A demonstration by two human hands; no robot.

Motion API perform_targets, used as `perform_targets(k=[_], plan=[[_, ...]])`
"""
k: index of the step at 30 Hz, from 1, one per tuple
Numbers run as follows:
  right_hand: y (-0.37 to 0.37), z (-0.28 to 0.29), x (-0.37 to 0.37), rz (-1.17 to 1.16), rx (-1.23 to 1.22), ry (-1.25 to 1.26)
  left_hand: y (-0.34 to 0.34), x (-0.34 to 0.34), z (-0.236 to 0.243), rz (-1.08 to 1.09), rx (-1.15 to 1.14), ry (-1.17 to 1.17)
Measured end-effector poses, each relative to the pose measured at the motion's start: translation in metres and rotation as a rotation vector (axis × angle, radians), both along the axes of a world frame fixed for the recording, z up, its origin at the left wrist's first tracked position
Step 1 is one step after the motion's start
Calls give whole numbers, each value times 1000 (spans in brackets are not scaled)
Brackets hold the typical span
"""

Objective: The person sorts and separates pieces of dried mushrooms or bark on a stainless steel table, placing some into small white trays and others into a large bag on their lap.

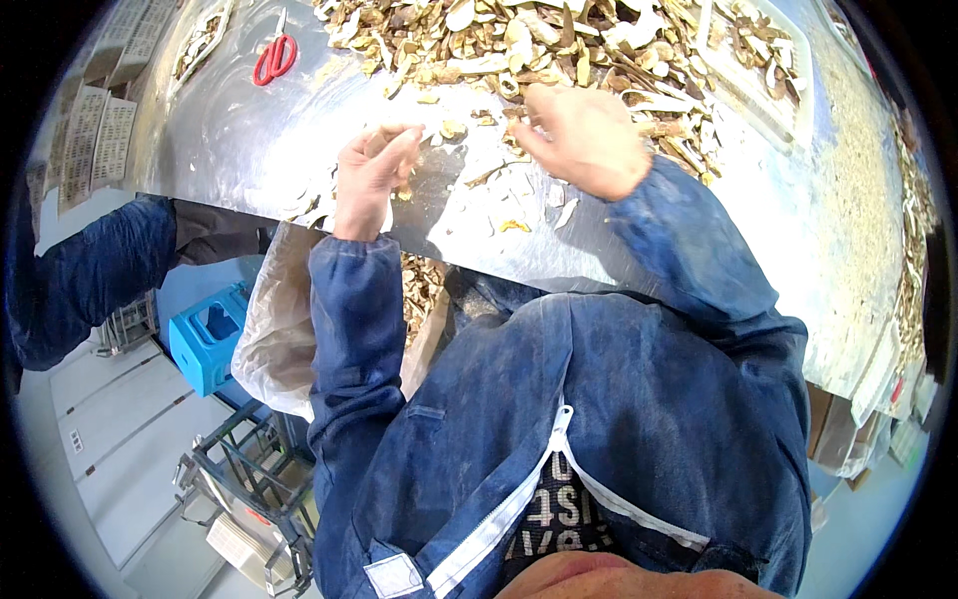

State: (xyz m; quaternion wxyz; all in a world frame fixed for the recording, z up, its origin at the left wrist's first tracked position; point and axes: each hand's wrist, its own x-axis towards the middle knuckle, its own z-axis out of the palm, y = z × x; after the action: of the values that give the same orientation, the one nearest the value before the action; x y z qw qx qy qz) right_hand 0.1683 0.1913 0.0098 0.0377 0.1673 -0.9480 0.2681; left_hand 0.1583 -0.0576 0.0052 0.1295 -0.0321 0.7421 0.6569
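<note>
A large heap of dried mushroom slices (479,50) lies across the far side of the shiny metal table (220,130). My left hand (371,178) hovers over the near edge of the table, its fingers curled and pressed together; anything in them is too small to make out. Beside it lie a few loose pieces, among them a yellowish slice (452,130). At the near edge of the heap, my right hand (589,140) reaches in palm down. Its thumb and forefinger are apart, and I see nothing held between them; the other fingers are partly hidden.
Red-handled scissors (274,60) lie at the far left. A white tray (803,85) of slices stands at the right, and another tray (205,45) at the far left. Below the table edge hang a plastic bag (274,339) and, behind it, a blue stool (205,349). Another person's sleeve (100,260) shows at left.
</note>
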Motion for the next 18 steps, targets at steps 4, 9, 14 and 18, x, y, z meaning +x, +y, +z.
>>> perform_targets(k=[4, 9, 14, 18], plan=[[-19, -16, -5, -28, 169, 39, 20, -5, 2, -94, -627, 269], [-24, -15, -7, 17, 208, 4, 36, -14, -16, -187, -820, 418], [2, -15, -7, -24, -157, -116, 3, -14, -7, -186, 207, -25], [31, -8, -9, 303, -1277, -676, -2, -17, 1, 54, 647, -43]])
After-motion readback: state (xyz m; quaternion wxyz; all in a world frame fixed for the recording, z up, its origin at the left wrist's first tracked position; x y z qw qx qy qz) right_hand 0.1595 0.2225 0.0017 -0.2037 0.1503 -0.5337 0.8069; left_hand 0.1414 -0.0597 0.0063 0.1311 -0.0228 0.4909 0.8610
